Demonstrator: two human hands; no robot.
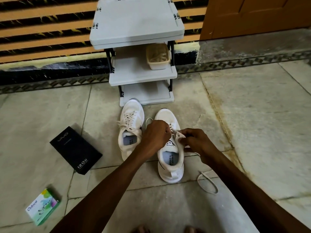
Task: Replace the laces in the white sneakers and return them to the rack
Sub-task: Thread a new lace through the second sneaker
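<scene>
Two pinches on one soft, limp lace [175, 132] over the sneaker [170, 174], left hand [155, 135] plainly, right hand [196, 143] seemingly too; best held near its stiff tip

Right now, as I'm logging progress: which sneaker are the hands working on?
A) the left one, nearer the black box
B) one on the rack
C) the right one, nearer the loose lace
C: left hand and right hand both pinch the lace over the right sneaker.
</scene>
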